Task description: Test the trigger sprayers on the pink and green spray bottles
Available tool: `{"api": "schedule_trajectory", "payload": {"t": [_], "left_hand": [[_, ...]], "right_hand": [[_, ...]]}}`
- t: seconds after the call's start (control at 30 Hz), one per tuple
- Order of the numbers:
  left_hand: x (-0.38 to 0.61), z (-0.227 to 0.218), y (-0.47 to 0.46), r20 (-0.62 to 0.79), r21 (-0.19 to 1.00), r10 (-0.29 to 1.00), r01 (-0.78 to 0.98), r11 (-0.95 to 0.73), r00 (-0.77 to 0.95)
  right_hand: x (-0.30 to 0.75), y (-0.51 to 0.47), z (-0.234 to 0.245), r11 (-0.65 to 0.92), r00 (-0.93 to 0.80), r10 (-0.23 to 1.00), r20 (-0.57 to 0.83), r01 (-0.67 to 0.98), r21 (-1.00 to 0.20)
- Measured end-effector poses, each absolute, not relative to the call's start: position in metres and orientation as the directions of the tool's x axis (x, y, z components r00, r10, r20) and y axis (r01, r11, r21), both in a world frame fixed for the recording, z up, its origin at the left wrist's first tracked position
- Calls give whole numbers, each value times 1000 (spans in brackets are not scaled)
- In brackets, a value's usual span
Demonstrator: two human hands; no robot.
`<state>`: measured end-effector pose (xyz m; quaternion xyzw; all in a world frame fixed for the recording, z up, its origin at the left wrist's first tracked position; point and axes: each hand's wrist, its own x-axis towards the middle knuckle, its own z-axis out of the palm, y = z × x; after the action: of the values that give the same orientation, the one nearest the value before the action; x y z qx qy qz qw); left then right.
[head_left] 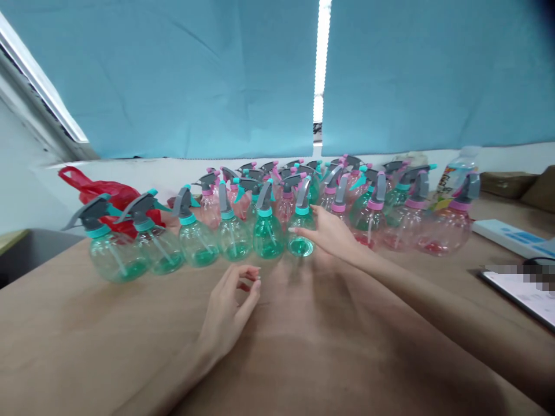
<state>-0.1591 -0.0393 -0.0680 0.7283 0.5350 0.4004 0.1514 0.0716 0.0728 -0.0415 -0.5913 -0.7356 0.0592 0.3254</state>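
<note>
My right hand [332,234] is around the side of a green spray bottle [300,234] with a grey trigger head and a turquoise collar, thumb in front and fingers mostly hidden behind. This bottle is at the right end of the front row of green ones; I cannot tell if its base touches the table. To its left stands another green spray bottle [267,237]. Nearer to me, my left hand [228,306] hovers over the table, fingers loosely curled, thumb a little apart and nothing between them.
Pink spray bottles [444,231] line the table's right side, with several more bottles behind. A red plastic bag [108,190] lies at the back left. On the right are a labelled clear bottle [453,173], a white-and-blue box [511,237] and a tablet-like screen [515,292].
</note>
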Motion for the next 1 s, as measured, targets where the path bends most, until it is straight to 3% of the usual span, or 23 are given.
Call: {"api": "schedule_trajectory", "payload": {"t": [0.37,0.7,0.83,1.0], "left_hand": [[-129,-58,-51,401,694,900,585,-420,169],[-81,-41,-34,378,836,925,417,-357,35],[-65,-27,-34,350,875,933,325,-358,87],[-53,-15,-42,370,868,909,277,-411,190]], "right_hand": [[71,74,-39,286,-137,934,329,841,-459],[95,3,-35,495,-404,868,289,752,-435],[101,-26,-33,561,-485,828,282,707,-430],[102,-49,-34,610,-562,792,239,717,-337]]}}
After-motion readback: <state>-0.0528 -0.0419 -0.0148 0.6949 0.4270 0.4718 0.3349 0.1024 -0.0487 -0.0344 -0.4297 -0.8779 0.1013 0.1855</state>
